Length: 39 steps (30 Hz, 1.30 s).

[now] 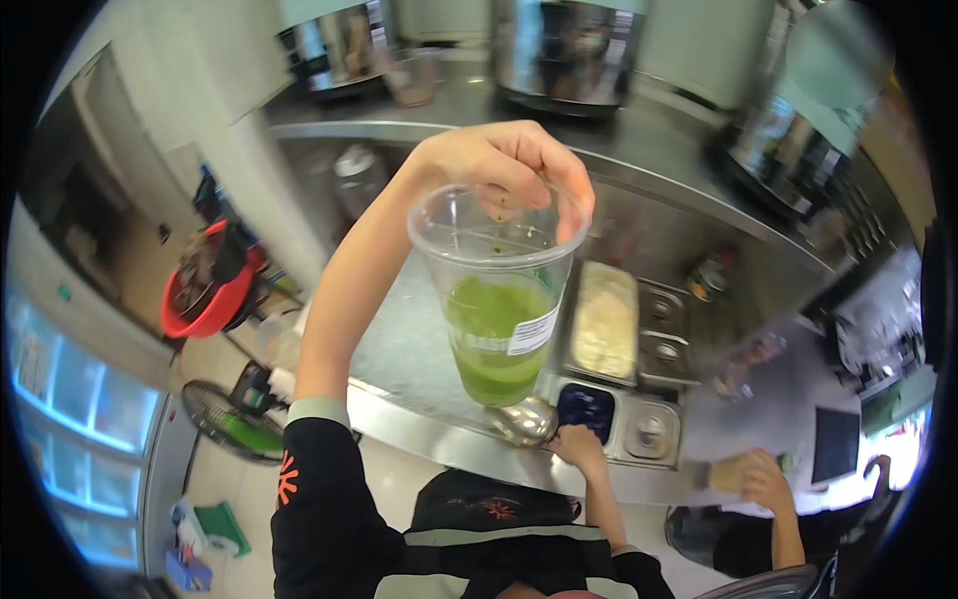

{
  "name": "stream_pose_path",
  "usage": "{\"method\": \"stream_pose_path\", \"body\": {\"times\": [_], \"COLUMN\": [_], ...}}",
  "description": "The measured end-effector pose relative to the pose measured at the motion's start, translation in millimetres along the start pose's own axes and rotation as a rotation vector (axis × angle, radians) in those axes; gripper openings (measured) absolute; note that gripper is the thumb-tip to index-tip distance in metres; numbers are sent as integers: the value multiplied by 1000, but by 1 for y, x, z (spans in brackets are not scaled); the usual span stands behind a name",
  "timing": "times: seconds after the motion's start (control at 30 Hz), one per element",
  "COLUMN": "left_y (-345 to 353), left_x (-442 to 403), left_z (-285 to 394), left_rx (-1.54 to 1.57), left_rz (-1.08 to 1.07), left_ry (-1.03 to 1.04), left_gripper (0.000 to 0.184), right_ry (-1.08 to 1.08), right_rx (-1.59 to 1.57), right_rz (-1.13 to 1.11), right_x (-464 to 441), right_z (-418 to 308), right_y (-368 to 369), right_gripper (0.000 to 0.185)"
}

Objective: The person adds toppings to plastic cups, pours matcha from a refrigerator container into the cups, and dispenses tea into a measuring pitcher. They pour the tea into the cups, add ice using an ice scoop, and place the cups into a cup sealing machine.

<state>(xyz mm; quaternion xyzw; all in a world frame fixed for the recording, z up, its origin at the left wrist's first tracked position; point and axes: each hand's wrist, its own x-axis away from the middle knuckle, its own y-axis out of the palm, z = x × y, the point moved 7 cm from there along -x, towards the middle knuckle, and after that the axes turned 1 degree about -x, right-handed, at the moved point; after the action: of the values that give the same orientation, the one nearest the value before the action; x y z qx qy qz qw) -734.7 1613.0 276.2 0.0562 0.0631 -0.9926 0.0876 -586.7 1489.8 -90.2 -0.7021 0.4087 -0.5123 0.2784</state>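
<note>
My left hand reaches across the top of a clear plastic cup, its fingers curled over the far rim and partly inside the mouth. The cup is held up close to me, part filled with a green drink, and a white printed label is stuck on its side. Lower down, my right hand is closed around the handle of a large metal spoon. The spoon's bowl sits just below the cup's base; whether they touch I cannot tell.
A tray of pale yellow food, a dark purple container and lidded steel pans are set into the steel counter. Metal dispensers line the back shelf. At right, a co-worker's hand holds a light-coloured item.
</note>
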Motion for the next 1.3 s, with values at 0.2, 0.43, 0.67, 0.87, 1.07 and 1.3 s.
{"method": "stream_pose_path", "body": {"times": [0.2, 0.43, 0.67, 0.87, 1.07, 1.3], "left_y": [-30, 2, 36, 42, 22, -2], "left_x": [171, 304, 345, 347, 329, 278], "left_z": [4, -96, -272, -358, -403, -395], "left_rx": [-16, 72, 514, 578, 580, 483], "left_rz": [315, 923, 1262, 1488, 1619, 1547], "left_ry": [135, -238, -160, -266, -265, -309], "left_gripper": [25, 36, 47, 59, 59, 61], "right_ry": [-36, -255, -282, -514, -723, -432], "right_rx": [-72, -356, -824, -626, -291, 325], "right_rz": [20, 137, 389, 382, 75, -263], "right_x": [-148, -268, -293, -306, -237, -164], "right_z": [-61, -103, -157, -164, -148, -192], "right_y": [79, 162, 121, 19, -100, -155], "right_gripper": [33, 27, 25, 24, 23, 23]}}
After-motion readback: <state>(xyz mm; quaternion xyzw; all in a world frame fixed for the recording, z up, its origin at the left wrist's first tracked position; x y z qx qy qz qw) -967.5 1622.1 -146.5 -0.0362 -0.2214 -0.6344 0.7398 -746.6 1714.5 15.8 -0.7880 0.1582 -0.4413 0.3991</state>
